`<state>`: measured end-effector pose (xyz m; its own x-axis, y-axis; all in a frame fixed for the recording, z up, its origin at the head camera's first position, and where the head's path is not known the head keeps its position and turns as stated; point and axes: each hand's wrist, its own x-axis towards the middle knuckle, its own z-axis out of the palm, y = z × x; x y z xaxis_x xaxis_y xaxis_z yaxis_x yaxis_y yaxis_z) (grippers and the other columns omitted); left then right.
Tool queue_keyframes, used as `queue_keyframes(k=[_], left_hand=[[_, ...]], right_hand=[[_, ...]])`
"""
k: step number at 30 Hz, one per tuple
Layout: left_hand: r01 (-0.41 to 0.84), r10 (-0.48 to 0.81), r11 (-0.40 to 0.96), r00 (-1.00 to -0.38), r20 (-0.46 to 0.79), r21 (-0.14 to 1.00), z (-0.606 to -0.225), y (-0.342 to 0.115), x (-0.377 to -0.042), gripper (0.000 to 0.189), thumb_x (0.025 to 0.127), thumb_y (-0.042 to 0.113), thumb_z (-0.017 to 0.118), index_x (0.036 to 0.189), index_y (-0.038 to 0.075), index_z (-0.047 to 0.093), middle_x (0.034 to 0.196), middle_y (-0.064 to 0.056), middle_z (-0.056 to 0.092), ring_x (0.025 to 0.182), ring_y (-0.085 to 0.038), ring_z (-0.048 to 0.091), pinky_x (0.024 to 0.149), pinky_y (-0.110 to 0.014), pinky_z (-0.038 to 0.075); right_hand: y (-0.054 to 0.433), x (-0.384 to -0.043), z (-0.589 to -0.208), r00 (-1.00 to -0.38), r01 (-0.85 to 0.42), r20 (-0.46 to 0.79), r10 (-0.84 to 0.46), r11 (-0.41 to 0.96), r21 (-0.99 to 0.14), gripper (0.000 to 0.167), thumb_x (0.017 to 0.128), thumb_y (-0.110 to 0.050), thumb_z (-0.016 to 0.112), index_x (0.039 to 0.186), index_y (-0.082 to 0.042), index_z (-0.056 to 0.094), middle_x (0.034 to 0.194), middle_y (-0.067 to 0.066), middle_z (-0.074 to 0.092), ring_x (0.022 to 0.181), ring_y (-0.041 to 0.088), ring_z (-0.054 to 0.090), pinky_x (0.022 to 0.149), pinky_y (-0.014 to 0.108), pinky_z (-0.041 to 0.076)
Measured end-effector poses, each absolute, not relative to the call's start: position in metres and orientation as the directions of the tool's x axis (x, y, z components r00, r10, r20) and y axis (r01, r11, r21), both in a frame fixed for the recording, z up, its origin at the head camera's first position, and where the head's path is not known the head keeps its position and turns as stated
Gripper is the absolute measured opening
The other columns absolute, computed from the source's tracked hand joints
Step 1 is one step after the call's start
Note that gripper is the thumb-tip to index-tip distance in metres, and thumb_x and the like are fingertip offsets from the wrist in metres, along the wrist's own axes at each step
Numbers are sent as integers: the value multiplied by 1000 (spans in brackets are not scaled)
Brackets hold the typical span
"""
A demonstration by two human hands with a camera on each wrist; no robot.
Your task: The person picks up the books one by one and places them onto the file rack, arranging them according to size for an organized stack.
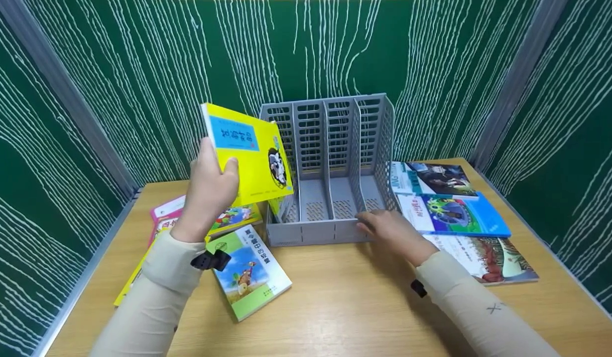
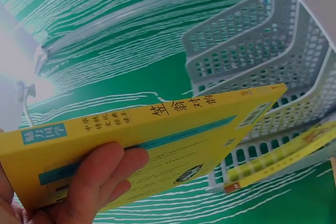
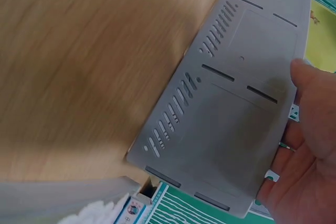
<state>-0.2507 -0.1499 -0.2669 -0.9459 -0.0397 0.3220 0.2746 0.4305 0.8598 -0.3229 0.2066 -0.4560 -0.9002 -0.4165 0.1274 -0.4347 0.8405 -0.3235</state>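
My left hand point(image 1: 212, 183) grips a yellow paperback book point(image 1: 254, 171) by its left edge, thumb on the cover, raised at the left front of a grey file rack point(image 1: 313, 233). The left wrist view shows the spine of this book uppermost, with fingers point(image 2: 102, 169) lying across the other cover. Another yellow-green book point(image 2: 283, 156) stands in the rack's leftmost slot, partly hidden in the head view by the held book. My right hand point(image 1: 393, 230) holds the rack's low front wall near its right end. Its thumb shows at the wall's edge in the right wrist view.
Left of the rack lies a green-and-blue book point(image 1: 251, 275), with several colourful books, one a yellow book point(image 1: 236, 216), partly behind my left arm. On the right are a dark-covered book point(image 1: 442, 178), a blue book point(image 1: 484, 218) and a reddish picture book point(image 1: 504, 260). Green walls surround the table.
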Motion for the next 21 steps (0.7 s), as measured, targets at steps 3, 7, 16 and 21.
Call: queue_keyframes(k=[3,7,16,21], left_hand=[[244,-26,466,-957,289,851,-271,-146,-257,58,114,12,49,166,13,24,162,-15,54,130,-31,70,100,-45,65],[193,-21,518,-971,237,833,-278,-139,-266,58,114,14,47,166,16,23,163,-15,54,129,-33,70,96,-46,66],[130,24,681,-988,154,721,-289,-123,-296,50,112,12,40,160,8,27,157,-24,57,122,-38,72,68,-33,62],[88,29,729,-995,98,679,-298,-120,-313,54,109,9,43,161,7,27,151,-24,61,120,-36,72,70,-33,61]], right_hand=[[205,-325,-457,-914,-403,106,-391,849,-342,34,116,-28,54,138,-9,70,117,12,79,108,33,76,102,54,62],[203,-327,-456,-925,-374,90,-369,849,-373,27,116,-26,52,122,-9,73,95,5,75,88,24,70,88,47,64],[202,-328,-456,-939,-337,78,-334,851,-402,26,117,-26,51,113,-9,71,80,3,62,76,21,57,73,38,53],[202,-328,-457,-944,-320,69,-322,851,-415,27,117,-27,51,112,-11,71,82,4,63,78,22,59,77,40,54]])
